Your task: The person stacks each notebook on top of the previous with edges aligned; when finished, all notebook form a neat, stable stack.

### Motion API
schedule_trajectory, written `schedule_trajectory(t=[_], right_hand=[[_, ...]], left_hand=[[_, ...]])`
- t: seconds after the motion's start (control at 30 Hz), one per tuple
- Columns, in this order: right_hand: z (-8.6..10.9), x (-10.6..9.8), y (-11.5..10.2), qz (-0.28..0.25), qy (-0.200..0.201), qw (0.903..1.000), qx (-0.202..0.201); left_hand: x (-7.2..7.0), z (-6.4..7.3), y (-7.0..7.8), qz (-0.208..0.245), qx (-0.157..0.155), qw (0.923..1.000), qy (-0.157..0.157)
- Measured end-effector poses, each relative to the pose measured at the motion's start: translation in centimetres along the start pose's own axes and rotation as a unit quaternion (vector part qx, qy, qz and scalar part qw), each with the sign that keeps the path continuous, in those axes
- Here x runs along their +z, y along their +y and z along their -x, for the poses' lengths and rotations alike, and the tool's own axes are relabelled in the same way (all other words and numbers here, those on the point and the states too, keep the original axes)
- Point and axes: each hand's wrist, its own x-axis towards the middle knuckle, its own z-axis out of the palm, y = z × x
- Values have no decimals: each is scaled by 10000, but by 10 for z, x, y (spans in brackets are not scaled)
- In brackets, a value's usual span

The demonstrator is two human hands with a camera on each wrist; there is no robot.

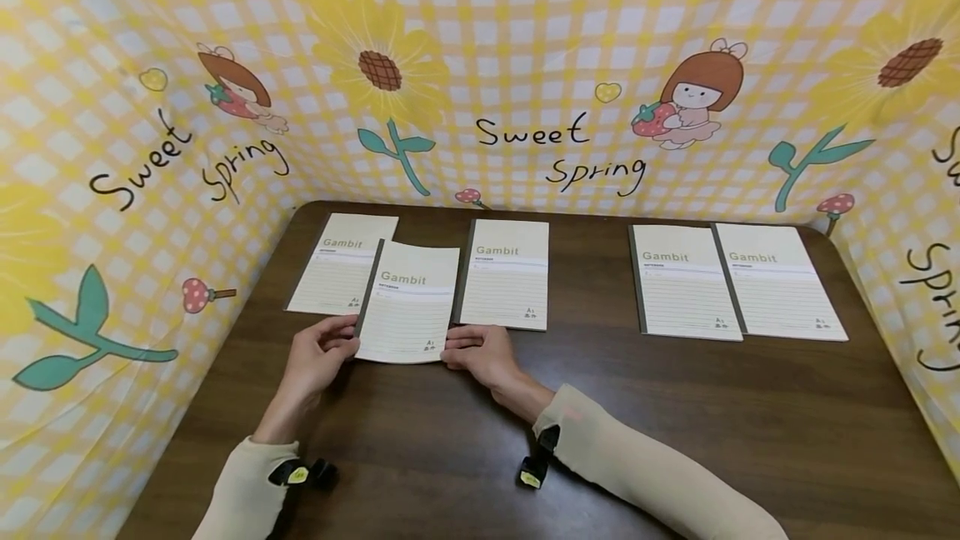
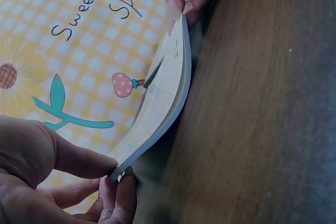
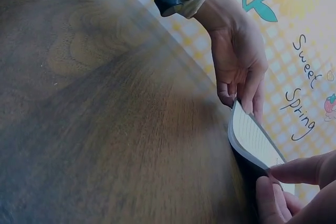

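Observation:
A cream notebook [image 1: 408, 302] marked "Gambit", with a dark spine strip, is held up off the table between both hands. My left hand [image 1: 322, 354] pinches its lower left corner, thumb on top and fingers beneath, as the left wrist view shows. At the lower right corner, my right hand [image 1: 483, 357] pinches it the same way. The notebook's near edge sags in a curve between the hands [image 2: 170, 114]. Behind it to the left lies a like notebook [image 1: 337, 265], partly covered from view. Another notebook [image 1: 506, 273] lies just to its right.
Two more notebooks [image 1: 686, 282] [image 1: 780, 282] lie side by side at the right of the brown wooden table [image 1: 600, 457]. A yellow checked cloth [image 1: 540, 48] with flower prints stands around the table's back and sides. Each wrist wears a small black camera [image 1: 532, 469].

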Motion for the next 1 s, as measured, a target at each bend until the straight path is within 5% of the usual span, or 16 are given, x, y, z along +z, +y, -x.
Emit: schedule_trajectory(t=[0.5, 1.0], right_hand=[[-1, -5, -5, -45, -89, 9997, -242], [1, -49, -21, 80, 537, 9977, -408]], left_hand=[[2, 3, 1, 943, 114, 9955, -10], [50, -14, 22, 1287, 377, 9905, -300]])
